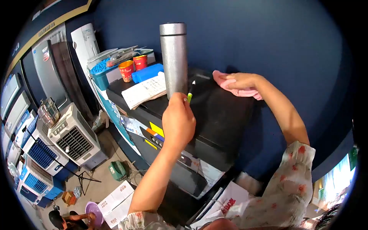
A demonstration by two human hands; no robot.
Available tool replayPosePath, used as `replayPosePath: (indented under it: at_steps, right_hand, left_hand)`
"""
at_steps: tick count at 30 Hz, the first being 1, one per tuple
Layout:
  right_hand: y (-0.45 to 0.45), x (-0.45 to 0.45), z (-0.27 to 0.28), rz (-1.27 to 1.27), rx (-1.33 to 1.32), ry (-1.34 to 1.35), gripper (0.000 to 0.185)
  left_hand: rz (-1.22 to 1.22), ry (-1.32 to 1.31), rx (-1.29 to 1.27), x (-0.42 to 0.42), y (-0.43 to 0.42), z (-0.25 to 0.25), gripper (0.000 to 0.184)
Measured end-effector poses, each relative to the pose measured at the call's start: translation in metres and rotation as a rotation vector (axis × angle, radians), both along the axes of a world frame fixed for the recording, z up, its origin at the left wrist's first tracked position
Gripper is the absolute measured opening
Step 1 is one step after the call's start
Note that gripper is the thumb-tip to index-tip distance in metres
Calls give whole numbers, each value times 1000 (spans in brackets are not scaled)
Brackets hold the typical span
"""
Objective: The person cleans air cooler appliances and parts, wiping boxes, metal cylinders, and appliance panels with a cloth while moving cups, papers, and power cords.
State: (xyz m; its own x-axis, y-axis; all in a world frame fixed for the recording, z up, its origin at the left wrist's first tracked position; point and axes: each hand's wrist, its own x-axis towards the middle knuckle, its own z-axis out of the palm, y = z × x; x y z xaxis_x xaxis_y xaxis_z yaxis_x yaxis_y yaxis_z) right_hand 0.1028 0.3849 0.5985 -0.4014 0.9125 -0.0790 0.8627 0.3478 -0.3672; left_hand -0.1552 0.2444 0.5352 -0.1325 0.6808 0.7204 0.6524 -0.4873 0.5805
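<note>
My left hand (pixel 178 122) is closed around the lower end of a silver thermos flask (pixel 174 57), which stands upright in my grip above a black cabinet-like appliance (pixel 222 119). Just beside my fingers shows a pen (pixel 190 96) with a yellow-green end; whether it is held or lies behind them I cannot tell. Over at the far right end of the black top, my right hand (pixel 241 81) presses a pink cloth (pixel 245 92) down close to the dark wall. An open notebook (pixel 145 91) with handwriting lies left of the flask.
Behind the notebook are a blue roll-shaped object (pixel 148 73) and two red paper cups (pixel 126 71). Air coolers (pixel 74 134) line the floor at left, near a black tripod (pixel 81 178). A person (pixel 73 220) crouches by a purple basin (pixel 94 212).
</note>
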Motion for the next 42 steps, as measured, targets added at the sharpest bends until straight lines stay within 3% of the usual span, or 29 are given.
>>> replayPosePath:
  at_steps: [1,3,4,6,8,10,13,15,16,18,21,23,25,28,30,33,36,37,40,42]
  right_hand:
    - [-5,-4,10,-35,-2,-91,43]
    - [2,-29,12,-277,-94,-76,28]
    - [7,-47,16,-396,-139,-65,30]
    - [26,-79,17,-520,-228,83,36]
    - [72,-103,-5,-533,-314,369,30]
    - [119,-103,-36,-60,-87,302,22]
    - [71,-106,-18,368,-83,277,12]
    - [10,-110,0,244,-343,442,12]
    - [-48,-105,27,76,-443,399,34]
    - [24,-51,5,366,-45,37,44]
    - [-17,-75,20,-113,12,56,22]
    - [14,-90,4,-74,78,-55,7]
    - [39,-107,-10,-43,133,-104,12]
    - [27,-104,-10,267,149,-128,24]
    - [24,-86,-18,356,296,46,24]
    - [19,-95,8,82,161,-306,29]
    - [49,-119,-14,9,289,-211,30]
    - [28,-123,1,-50,153,-189,29]
    - [6,-102,2,199,40,2,31]
    - [7,-75,0,233,85,-8,40]
  left_hand:
    - [-2,-21,-37,1,-1,2,13]
    - [4,-6,-55,1,-1,0,13]
    - [9,4,-60,1,0,1,14]
    - [11,10,-42,0,-1,1,14]
    - [18,19,-68,0,-1,3,14]
    - [15,19,-47,-1,-2,2,14]
    - [12,18,-15,0,0,1,13]
    - [-4,31,28,1,2,1,11]
    - [-9,46,46,-1,1,0,10]
    - [6,37,19,0,0,-1,10]
    - [21,41,2,1,0,2,11]
    - [37,48,0,1,0,2,11]
    - [32,58,41,1,2,-1,11]
    - [30,66,46,1,2,-1,11]
    - [33,75,59,1,5,-1,11]
    - [59,73,10,3,1,1,10]
    - [58,81,18,3,1,2,10]
    - [53,81,28,2,1,1,10]
    - [21,74,78,0,5,-3,10]
    - [31,85,57,0,5,-3,10]
